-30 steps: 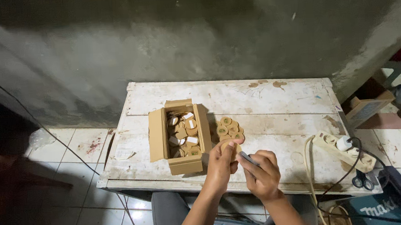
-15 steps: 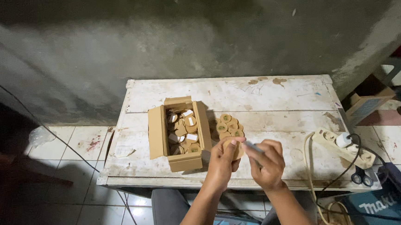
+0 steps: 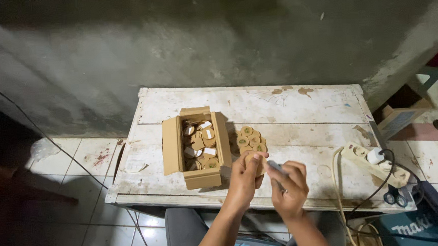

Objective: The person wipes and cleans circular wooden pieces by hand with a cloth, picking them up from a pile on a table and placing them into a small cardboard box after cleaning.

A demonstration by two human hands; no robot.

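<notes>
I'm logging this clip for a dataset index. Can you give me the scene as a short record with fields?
Setting: worn white wooden table against a grey wall
Left hand: holds a small round wooden disc
Right hand: holds a thin grey pen-like tool
Box: open cardboard box of discs, left of the hands
Pile: loose wooden discs beside the box
Right edge: power strip with cables

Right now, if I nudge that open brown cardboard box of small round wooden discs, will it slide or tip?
The open brown cardboard box would likely slide, not tip: it sits low and wide on the white wooden table. Its side flaps look floppy. The small round wooden discs inside lie loose, so they may shift.
</notes>
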